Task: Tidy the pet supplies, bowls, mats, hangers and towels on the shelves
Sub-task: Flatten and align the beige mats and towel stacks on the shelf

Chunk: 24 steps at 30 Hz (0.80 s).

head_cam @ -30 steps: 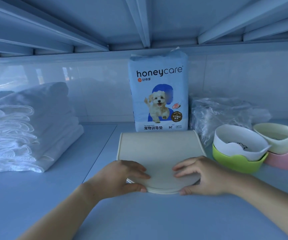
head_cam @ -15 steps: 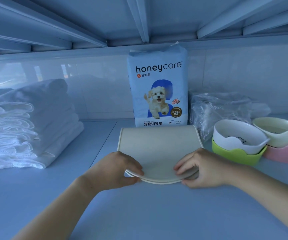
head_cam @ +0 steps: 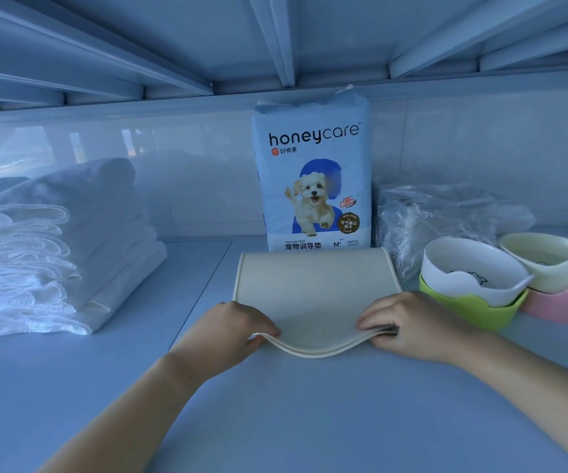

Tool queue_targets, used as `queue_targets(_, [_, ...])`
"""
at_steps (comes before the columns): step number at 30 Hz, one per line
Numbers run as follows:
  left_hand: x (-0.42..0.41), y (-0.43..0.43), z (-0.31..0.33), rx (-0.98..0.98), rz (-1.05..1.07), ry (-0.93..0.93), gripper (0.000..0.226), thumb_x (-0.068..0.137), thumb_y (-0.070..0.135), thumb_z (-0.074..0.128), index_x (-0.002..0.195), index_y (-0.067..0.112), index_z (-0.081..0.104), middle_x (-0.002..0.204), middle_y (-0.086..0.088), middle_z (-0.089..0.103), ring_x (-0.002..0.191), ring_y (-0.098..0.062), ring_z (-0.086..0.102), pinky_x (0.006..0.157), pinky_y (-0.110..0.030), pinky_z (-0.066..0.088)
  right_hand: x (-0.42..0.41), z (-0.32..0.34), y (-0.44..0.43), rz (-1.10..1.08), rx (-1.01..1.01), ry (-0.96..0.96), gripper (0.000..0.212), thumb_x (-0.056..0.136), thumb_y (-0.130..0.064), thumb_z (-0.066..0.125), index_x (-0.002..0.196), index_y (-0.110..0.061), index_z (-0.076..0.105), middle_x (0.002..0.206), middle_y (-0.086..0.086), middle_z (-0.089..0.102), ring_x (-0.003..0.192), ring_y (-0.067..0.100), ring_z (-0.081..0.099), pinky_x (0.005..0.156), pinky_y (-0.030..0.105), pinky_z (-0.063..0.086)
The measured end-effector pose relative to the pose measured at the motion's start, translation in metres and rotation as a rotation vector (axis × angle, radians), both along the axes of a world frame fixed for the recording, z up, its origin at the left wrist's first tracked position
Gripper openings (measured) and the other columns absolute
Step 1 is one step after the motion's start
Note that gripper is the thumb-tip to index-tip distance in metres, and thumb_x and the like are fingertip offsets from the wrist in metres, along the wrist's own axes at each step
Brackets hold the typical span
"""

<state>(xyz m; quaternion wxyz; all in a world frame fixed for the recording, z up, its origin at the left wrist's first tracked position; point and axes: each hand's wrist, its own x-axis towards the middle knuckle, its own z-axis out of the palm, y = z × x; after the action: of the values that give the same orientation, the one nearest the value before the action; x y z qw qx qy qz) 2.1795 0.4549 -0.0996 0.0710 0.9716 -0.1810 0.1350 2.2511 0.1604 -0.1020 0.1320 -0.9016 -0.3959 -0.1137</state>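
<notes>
While your left hand [head_cam: 228, 331] and right hand [head_cam: 409, 327] pinch the near corners of the folded beige mat [head_cam: 313, 295] on the shelf [head_cam: 275, 421], its near edge lifts. Rightward, a white bowl [head_cam: 470, 271] nests in a green bowl [head_cam: 473, 310], a cream bowl [head_cam: 555, 261] in a pink bowl [head_cam: 562, 307].

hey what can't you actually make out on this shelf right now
- Clear plastic bag, head view: contents blurred by crinkled film.
- Cream bowl and pink bowl: cut off by the right edge.
- Towels: stack cut off by the left edge.
- Beige mats: near corners covered by left hand and right hand.
</notes>
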Motion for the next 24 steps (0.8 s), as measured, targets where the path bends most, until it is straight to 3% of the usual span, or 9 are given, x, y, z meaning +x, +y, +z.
queue_targets(5, [0.004, -0.001, -0.009, -0.060, 0.050, -0.024, 0.028, 0.087, 0.014, 0.059, 0.108, 0.029, 0.068, 0.114, 0.018, 0.065, 0.105, -0.008, 0.061, 0.090, -0.023, 0.044, 0.001, -0.004, 0.003, -0.007, -0.005, -0.053, 0.021, 0.080, -0.021, 0.059, 0.097, -0.025, 0.071, 0.102, -0.015, 0.069, 0.093, 0.005, 0.061, 0.081, 0.028, 0.047])
queue_targets(11, [0.016, -0.009, -0.009, -0.211, 0.121, -0.107, 0.025, 0.082, 0.005, 0.062, 0.097, 0.021, 0.074, 0.102, 0.007, 0.071, 0.095, -0.017, 0.066, 0.085, -0.029, 0.048, 0.003, -0.005, 0.008, 0.007, 0.004, -0.113, 0.016, 0.079, -0.020, 0.060, 0.091, -0.022, 0.071, 0.095, -0.009, 0.070, 0.088, 0.011, 0.063, 0.074, 0.029, 0.049])
queue_targets(14, [0.016, -0.012, -0.014, -0.299, 0.135, -0.137, 0.022, 0.079, 0.004, 0.067, 0.092, 0.020, 0.076, 0.096, 0.004, 0.073, 0.091, -0.017, 0.067, 0.083, -0.027, 0.049, 0.008, -0.001, 0.009, -0.052, -0.024, -0.123, 0.016, 0.081, -0.021, 0.057, 0.090, -0.018, 0.069, 0.095, -0.004, 0.069, 0.089, 0.015, 0.061, 0.077, 0.032, 0.046])
queue_targets(19, [0.009, -0.010, -0.019, -0.337, 0.073, -0.145, 0.023, 0.079, 0.002, 0.065, 0.092, 0.019, 0.075, 0.096, 0.006, 0.073, 0.091, -0.014, 0.066, 0.080, -0.022, 0.047, 0.008, 0.003, 0.010, -0.128, 0.072, -0.144, 0.015, 0.080, -0.017, 0.061, 0.091, -0.018, 0.072, 0.092, -0.002, 0.071, 0.087, 0.019, 0.064, 0.075, 0.035, 0.050])
queue_targets(22, [0.004, -0.003, -0.016, -0.323, -0.029, -0.139, 0.018, 0.080, 0.007, 0.068, 0.090, 0.020, 0.074, 0.094, 0.012, 0.072, 0.088, -0.006, 0.064, 0.080, -0.023, 0.050, 0.006, 0.001, 0.004, -0.091, 0.052, -0.052, 0.014, 0.081, -0.020, 0.064, 0.092, -0.019, 0.073, 0.095, -0.006, 0.071, 0.088, 0.013, 0.064, 0.078, 0.029, 0.049])
queue_targets(24, [0.002, 0.005, -0.014, -0.304, -0.077, -0.122, 0.015, 0.079, 0.010, 0.071, 0.089, 0.021, 0.075, 0.092, 0.016, 0.071, 0.085, 0.000, 0.063, 0.079, -0.014, 0.047, 0.006, 0.001, -0.001, -0.071, 0.021, 0.014, 0.018, 0.077, -0.017, 0.065, 0.093, -0.015, 0.072, 0.099, -0.008, 0.070, 0.090, 0.011, 0.063, 0.081, 0.026, 0.048])
